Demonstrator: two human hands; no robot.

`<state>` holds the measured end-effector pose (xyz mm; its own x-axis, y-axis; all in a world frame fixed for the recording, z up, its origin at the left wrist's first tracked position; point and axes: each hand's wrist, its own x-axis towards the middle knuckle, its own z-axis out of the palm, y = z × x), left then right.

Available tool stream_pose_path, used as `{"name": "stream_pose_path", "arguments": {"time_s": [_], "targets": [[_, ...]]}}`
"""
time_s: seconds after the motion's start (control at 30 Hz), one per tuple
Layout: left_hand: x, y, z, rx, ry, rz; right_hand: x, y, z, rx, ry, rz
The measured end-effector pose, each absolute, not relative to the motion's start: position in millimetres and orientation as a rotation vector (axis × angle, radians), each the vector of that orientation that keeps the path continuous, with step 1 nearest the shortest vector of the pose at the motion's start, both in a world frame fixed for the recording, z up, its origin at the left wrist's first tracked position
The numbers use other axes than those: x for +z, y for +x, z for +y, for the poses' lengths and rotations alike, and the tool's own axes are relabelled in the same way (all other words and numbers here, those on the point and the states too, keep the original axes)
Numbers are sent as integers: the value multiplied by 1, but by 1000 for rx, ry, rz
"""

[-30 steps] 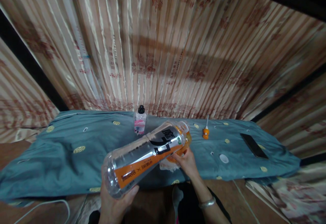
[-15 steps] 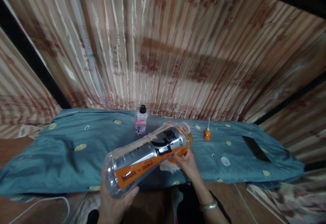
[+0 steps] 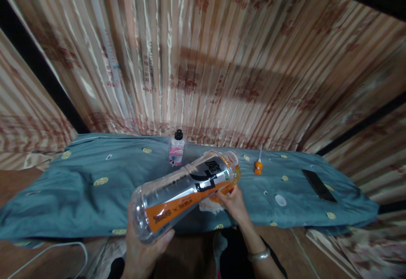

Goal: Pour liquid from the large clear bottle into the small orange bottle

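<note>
While your left hand [image 3: 142,251] gripped the big bottle's [image 3: 185,192] base and your right hand [image 3: 233,203] pinched a cloth [image 3: 207,206] under its neck, it could've slipped sideways and knocked over the small bottle [image 3: 176,152]

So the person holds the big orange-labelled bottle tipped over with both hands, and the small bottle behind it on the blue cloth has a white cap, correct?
Not quite. The head view shows the small bottle with a black cap, not white. The rest holds: the left hand supports the base of the big bottle, the right hand is at its neck end, and the small bottle stands behind it on the blue cloth.
</note>
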<state>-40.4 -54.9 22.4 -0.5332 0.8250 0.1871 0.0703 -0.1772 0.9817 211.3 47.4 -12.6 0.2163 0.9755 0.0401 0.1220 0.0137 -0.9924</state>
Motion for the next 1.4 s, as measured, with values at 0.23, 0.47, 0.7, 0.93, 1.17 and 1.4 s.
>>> {"name": "stream_pose_path", "arguments": {"time_s": [0.23, 0.47, 0.7, 0.93, 1.17, 1.4], "targets": [[33, -33, -56, 1805, 998, 1565, -9, 209, 48, 923, -1447, -1114], [38, -29, -57, 1767, 996, 1556, -3, 207, 47, 938, -1471, -1099], [48, -20, -57, 1812, 968, 1557, -4, 206, 47, 949, -1430, -1096], [44, -21, -59, 1763, 975, 1564, -10, 209, 49, 944, -1455, -1086], [36, -24, -59, 1775, 968, 1573, -14, 210, 49, 913, -1442, -1122], [35, -26, -58, 1787, 979, 1542, -12, 210, 50, 921, -1463, -1112]]}}
